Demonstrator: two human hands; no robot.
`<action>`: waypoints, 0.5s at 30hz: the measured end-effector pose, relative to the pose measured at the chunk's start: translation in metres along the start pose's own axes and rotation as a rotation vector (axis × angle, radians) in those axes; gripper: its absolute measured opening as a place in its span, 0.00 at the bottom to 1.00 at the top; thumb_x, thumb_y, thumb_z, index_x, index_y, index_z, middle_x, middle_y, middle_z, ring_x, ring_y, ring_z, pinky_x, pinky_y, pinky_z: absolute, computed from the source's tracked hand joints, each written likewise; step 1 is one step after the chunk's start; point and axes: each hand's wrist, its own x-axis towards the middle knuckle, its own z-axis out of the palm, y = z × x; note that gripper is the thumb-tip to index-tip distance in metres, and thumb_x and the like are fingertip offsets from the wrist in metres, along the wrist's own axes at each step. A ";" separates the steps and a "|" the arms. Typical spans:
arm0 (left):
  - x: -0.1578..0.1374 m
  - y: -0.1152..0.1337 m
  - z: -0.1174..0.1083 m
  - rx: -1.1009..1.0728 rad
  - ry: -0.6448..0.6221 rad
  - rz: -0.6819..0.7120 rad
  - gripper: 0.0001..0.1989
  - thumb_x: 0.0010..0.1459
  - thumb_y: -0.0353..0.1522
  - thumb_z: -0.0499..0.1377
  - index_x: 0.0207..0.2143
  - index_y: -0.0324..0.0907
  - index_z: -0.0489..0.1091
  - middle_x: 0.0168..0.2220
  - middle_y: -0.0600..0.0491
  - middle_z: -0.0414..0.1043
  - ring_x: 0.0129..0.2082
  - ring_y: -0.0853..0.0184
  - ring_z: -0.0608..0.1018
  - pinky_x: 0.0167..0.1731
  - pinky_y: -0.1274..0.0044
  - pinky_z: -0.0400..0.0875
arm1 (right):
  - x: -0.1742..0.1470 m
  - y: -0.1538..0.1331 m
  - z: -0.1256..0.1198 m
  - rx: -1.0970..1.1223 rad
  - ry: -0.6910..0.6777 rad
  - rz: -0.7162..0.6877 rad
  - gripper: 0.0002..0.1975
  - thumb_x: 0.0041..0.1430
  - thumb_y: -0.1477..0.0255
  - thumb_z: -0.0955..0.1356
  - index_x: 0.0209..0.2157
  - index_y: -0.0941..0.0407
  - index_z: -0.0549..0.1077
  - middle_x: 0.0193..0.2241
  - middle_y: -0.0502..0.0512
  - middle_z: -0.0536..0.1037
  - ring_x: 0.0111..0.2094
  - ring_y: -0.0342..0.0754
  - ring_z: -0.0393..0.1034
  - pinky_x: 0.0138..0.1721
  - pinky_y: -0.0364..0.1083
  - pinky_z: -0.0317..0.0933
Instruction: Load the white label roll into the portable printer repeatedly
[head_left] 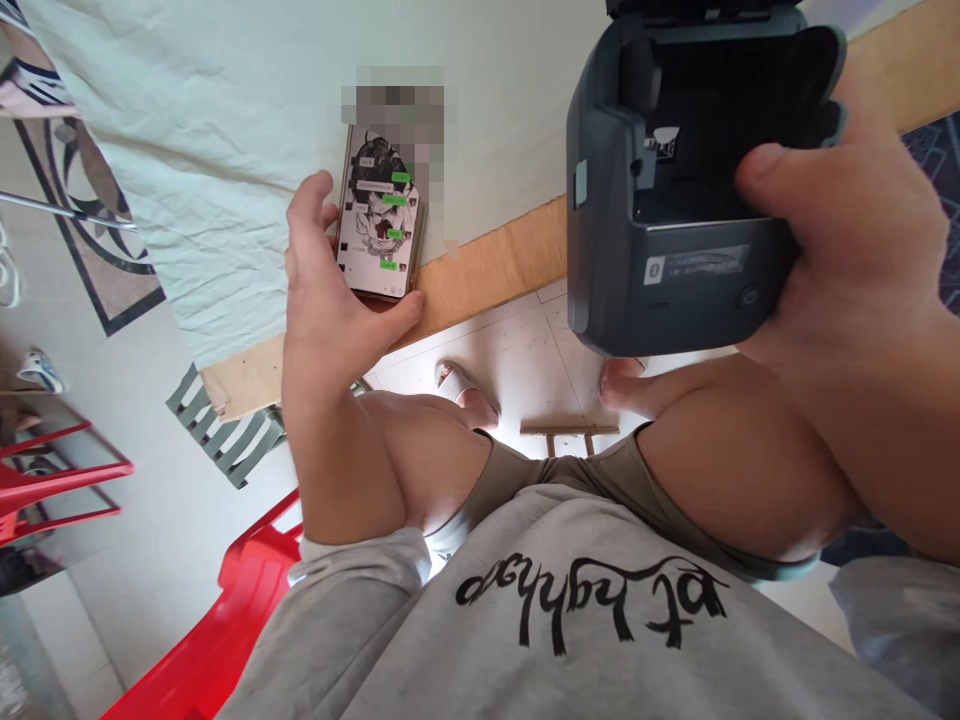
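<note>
A smartphone point(379, 215) with a lit chat screen tilts at the table's front edge, its top part blurred out. Around its lower end curls my left hand point(330, 280), fingers along the left side and thumb by the bottom right corner. In my right hand point(862, 230) is a dark grey-blue label printer point(675, 290), raised near the camera at the upper right. Its lid is up, showing a black hollow inside. The thumb reaches over the rim into this opening, while the other fingers are mostly hidden behind the body. A small label and a round button show on the printer's near face.
A pale green cloth point(225, 150) covers the table, with a bare wooden edge point(495, 250) in front. Below are my legs and slippered feet. To the left stand a red plastic chair point(232, 610), a green slatted stool point(225, 430) and red-framed furniture point(60, 470).
</note>
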 end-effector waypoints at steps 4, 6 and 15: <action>0.003 -0.006 0.000 -0.038 0.034 0.027 0.54 0.41 0.34 0.75 0.70 0.55 0.59 0.68 0.42 0.71 0.68 0.44 0.75 0.73 0.46 0.68 | 0.001 0.000 -0.001 0.008 0.013 -0.018 0.31 0.59 0.66 0.69 0.64 0.55 0.71 0.48 0.53 0.73 0.38 0.34 0.71 0.30 0.38 0.70; 0.004 -0.008 0.003 -0.049 0.072 0.053 0.54 0.38 0.35 0.77 0.69 0.54 0.61 0.70 0.43 0.71 0.71 0.44 0.73 0.76 0.46 0.66 | 0.002 0.001 -0.001 0.016 0.014 -0.012 0.33 0.59 0.64 0.70 0.65 0.54 0.71 0.48 0.54 0.74 0.36 0.34 0.70 0.27 0.40 0.67; -0.039 0.046 0.079 -0.887 -0.007 0.073 0.23 0.68 0.55 0.67 0.57 0.55 0.78 0.65 0.54 0.79 0.69 0.60 0.82 0.73 0.61 0.80 | -0.016 0.002 0.017 0.051 -0.030 0.098 0.35 0.58 0.56 0.72 0.65 0.50 0.68 0.45 0.51 0.75 0.37 0.34 0.73 0.31 0.38 0.72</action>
